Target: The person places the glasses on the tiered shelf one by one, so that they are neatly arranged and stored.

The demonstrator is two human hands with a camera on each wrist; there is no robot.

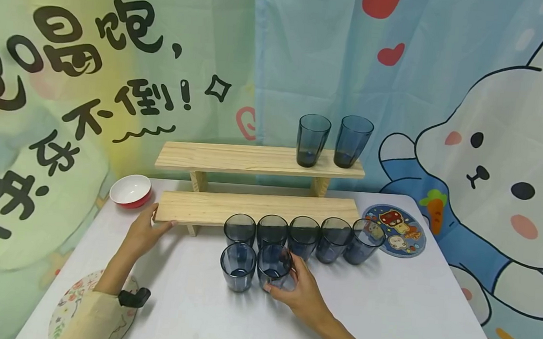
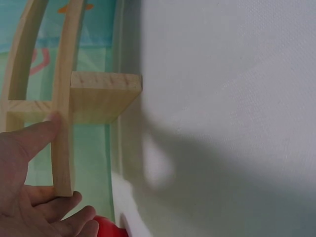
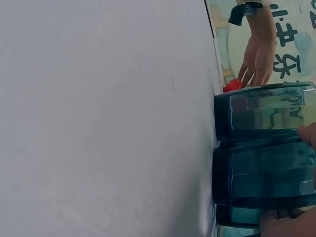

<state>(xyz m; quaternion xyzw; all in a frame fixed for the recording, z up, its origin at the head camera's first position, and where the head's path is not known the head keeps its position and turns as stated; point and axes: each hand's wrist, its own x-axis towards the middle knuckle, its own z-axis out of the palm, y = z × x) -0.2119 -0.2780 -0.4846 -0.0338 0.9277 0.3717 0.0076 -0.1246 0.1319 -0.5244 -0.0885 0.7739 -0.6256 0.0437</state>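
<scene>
A two-tier wooden shelf (image 1: 249, 210) stands on the table. My left hand (image 1: 146, 230) grips the left end of its lower board (image 2: 63, 148), thumb on the front edge and fingers around the end. My right hand (image 1: 303, 292) holds a blue drinking glass (image 1: 274, 267) between thumb and fingers. That glass stands upright beside another blue glass (image 1: 238, 267), and both glass walls (image 3: 261, 173) show in the right wrist view. Right behind them is a row of several blue glasses (image 1: 303, 237) in front of the lower board. Two more glasses (image 1: 312, 141) stand on the upper board.
A red-and-white bowl (image 1: 130, 190) sits left of the shelf. A round patterned blue mat (image 1: 401, 239) lies at the right, partly behind the last glass. Under my left forearm is a floral plate (image 1: 70, 302). A printed cloth backdrop (image 1: 299, 45) hangs behind the table.
</scene>
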